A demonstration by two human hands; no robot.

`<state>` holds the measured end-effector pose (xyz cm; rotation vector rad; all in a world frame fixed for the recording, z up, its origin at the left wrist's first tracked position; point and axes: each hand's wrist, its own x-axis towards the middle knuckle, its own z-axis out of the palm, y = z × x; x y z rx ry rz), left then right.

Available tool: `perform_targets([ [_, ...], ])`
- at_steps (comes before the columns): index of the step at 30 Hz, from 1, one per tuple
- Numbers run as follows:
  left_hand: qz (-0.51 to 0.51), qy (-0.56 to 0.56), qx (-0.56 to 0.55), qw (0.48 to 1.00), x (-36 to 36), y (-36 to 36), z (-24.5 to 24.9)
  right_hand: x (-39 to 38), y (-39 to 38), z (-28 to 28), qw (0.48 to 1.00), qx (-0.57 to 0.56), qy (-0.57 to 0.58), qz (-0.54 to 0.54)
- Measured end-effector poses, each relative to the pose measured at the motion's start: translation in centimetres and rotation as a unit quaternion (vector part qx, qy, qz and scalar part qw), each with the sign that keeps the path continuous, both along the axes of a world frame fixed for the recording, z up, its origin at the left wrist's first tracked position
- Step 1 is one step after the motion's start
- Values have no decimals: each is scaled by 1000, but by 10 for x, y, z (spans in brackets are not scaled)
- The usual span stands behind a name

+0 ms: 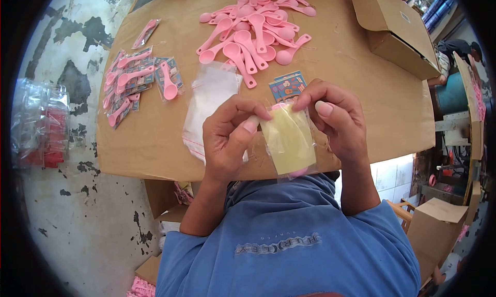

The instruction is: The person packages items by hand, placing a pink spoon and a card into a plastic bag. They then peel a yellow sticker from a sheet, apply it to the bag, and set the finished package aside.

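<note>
My left hand (230, 134) and my right hand (338, 119) pinch the two top corners of a clear plastic bag (313, 169), held up near the table's front edge. In the bag is a pale yellow card face (290, 142). Pink ends of a measuring spoon (298, 172) peek out above and below the card, which hides the rest. Just beyond my fingers lie printed blue cards (288, 86). Beside my left hand is a stack of clear bags (209, 95). A heap of pink measuring spoons (257, 26) covers the table's far middle.
Packed spoons in bags (126, 80) form a pile at the table's left, with one bagged spoon (146, 33) farther back. An open cardboard box (395, 31) stands at the back right of the brown-covered table (372, 90). Another person's hand (440, 80) shows at right.
</note>
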<state>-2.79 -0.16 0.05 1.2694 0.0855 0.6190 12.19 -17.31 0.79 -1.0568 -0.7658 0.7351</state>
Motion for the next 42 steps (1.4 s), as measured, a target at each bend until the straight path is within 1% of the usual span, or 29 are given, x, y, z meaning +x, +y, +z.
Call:
perform_targets([
  [1,-3,18,3,1000,0,0,0,-1,2,2,1000,-7,-2,-6],
  [3,0,57,10,998,-6,3,0,-20,10,9,998,-33,-10,-53],
  [4,0,79,-3,997,-6,-1,6,-18,10,5,997,-58,-23,-40],
  [7,8,67,-47,997,-4,-5,6,-22,17,10,995,-29,-36,-83],
  [11,-51,90,33,994,-12,0,18,-20,15,11,996,-1,-38,-81],
  [12,-61,149,98,982,-17,4,19,-20,14,13,995,0,-52,-81],
  [14,-69,133,117,982,-19,6,4,-19,12,17,993,4,-80,-81],
  [15,-75,125,126,981,-19,7,5,-19,11,19,992,-2,-97,-83],
  [16,-61,147,139,977,-24,7,9,-19,10,20,989,-9,-115,-87],
  [17,-53,166,214,961,-28,11,16,-18,8,21,987,-15,-133,-93],
  [19,-36,203,356,912,-40,24,32,-14,3,23,981,-31,-150,-121],
  [20,18,156,391,907,-43,33,38,-13,-1,27,978,-45,-148,-139],
  [22,121,56,454,881,-47,58,50,-5,-10,38,973,-56,-146,-172],
  [23,190,33,499,845,-49,74,50,5,-19,46,982,-23,-151,-114],
  [24,224,20,507,832,-51,92,54,19,-32,55,986,9,-158,-57],
  [25,261,67,549,791,-58,105,61,32,-45,62,985,39,-165,-2],
  [26,296,113,587,745,-64,117,67,43,-56,68,988,72,-125,57],
  [28,316,200,580,724,-71,134,59,60,-74,79,974,137,-47,172],
  [29,323,242,576,711,-74,138,55,65,-79,81,991,14,-109,77],
  [30,310,249,550,734,-79,139,53,72,-81,82,980,-110,-164,-22],
  [31,295,253,524,758,-85,137,48,78,-83,81,942,-231,-211,-125],
  [32,275,252,499,782,-88,136,41,79,-78,70,729,-335,-525,-284],
  [33,260,252,494,791,-90,133,39,78,-83,64,432,-436,-705,-355],
  [35,239,249,473,811,-98,126,33,98,-114,46,592,-398,-614,-338],
  [37,245,241,440,830,-106,121,18,93,-126,45,734,-424,-407,-342],
  [38,257,235,422,837,-110,120,11,91,-129,41,793,-416,-294,-334],
  [39,273,229,405,842,-114,120,7,94,-138,28,768,-427,-341,-334],
  [41,274,226,353,866,-119,116,5,101,-156,1,715,-446,-433,-321],
  [42,275,225,327,876,-124,114,4,102,-160,0,733,-453,-410,-298],
])
